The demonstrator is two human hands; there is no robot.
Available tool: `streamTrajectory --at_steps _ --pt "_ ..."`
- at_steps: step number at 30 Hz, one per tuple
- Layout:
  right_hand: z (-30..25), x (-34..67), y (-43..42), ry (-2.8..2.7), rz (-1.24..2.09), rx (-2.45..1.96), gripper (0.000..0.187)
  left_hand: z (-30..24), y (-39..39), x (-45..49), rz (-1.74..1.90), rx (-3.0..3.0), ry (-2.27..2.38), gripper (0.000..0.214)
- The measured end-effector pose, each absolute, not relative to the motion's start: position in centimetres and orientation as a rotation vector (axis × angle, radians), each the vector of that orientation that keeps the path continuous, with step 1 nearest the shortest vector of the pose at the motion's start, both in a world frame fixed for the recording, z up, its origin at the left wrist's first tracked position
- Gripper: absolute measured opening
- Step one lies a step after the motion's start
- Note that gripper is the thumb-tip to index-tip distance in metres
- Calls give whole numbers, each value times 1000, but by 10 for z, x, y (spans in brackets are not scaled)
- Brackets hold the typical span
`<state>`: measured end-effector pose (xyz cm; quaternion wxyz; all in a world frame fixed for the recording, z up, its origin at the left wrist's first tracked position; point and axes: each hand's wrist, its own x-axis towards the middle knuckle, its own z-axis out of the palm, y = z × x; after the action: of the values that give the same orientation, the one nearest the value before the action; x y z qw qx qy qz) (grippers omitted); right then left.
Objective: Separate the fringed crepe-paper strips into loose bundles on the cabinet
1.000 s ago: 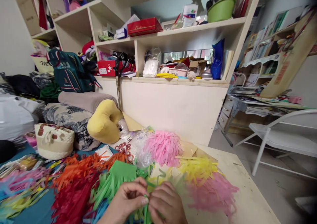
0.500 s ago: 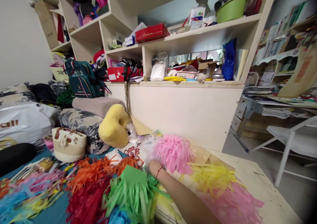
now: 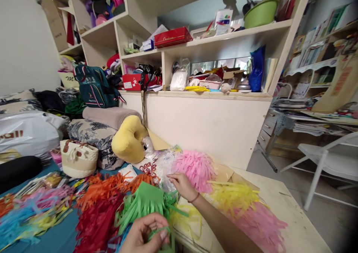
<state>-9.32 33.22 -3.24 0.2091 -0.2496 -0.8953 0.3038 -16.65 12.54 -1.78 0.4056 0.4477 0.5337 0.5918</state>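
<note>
My left hand [image 3: 148, 233] is at the bottom middle, fingers curled around green paper streamers [image 3: 163, 243]. My right hand [image 3: 183, 186], with a thin red cord at its wrist, is in front of a crumpled clear plastic bag [image 3: 167, 163]. Its thumb and fingertips are pinched together; whatever may be between them is too small to make out. Between the hands and to the left spreads a green fringed paper pom-pom [image 3: 149, 195]. Pink fringe [image 3: 194, 169] stands just behind the right hand, and pale yellow strips [image 3: 187, 217] lie beneath its wrist.
Red fringe [image 3: 97, 223] and orange fringe [image 3: 100, 189] lie left of the green. Yellow fringe [image 3: 235, 195] lies right of the forearm. A yellow cushion [image 3: 127, 141] and a woven bag [image 3: 78, 160] sit farther back, before a white shelf unit [image 3: 201, 115]. A white chair [image 3: 330, 160] stands at right.
My left hand has come into view at the bottom, holding green streamers. My right hand has shifted slightly up and right, its pinched fingers now showing in front of the clear plastic.
</note>
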Motion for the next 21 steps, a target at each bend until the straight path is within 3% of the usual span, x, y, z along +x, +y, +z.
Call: streamTrajectory --at_steps 4,7,14,21 --pt "-12 -29 284 -2337 1129 -527 28 -8 137 -160 1551 1482 1544 18" --pt "-9 8 252 -1963 1435 -441 17 -3 149 -143 1551 1672 1524 15" --pt "-6 41 226 -1607 1051 -393 12 9 150 -106 1582 1984 1416 9" --pt "-7 52 217 -1483 1309 -326 6 15 152 -93 1599 2108 1349 10"
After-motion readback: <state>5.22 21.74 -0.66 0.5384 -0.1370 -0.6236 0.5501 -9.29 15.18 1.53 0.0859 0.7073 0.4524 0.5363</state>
